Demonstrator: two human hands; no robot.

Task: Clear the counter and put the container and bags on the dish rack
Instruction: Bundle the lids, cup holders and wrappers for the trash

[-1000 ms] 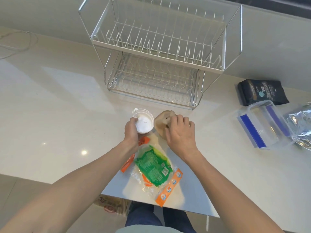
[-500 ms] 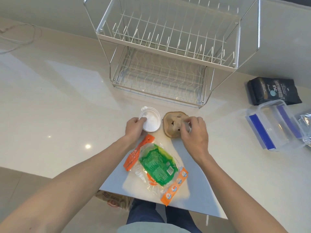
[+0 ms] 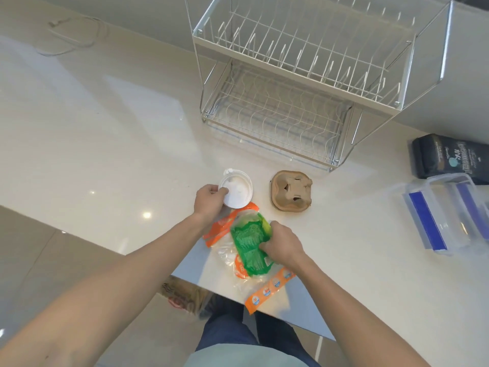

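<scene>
A two-tier wire dish rack [image 3: 304, 83] stands at the back of the pale counter [image 3: 105, 128]. My left hand [image 3: 210, 201] grips the rim of a round white lidded cup [image 3: 238, 190]. My right hand [image 3: 281, 243] pinches a clear bag with green and orange print [image 3: 248, 247] lying at the counter's front edge. A brown cardboard cup holder [image 3: 291, 190] lies free beside the cup. At the right sit a clear container with blue clips [image 3: 444, 213] and a black bag [image 3: 449, 158].
A thin white cable [image 3: 74, 35] lies at the back left. The counter's front edge runs just below the printed bag, with floor, a sandal [image 3: 182, 295] and my legs beneath it.
My right hand has left the cardboard cup holder and come down onto the green and orange bag. My left hand stays on the white cup. The view has shifted left.
</scene>
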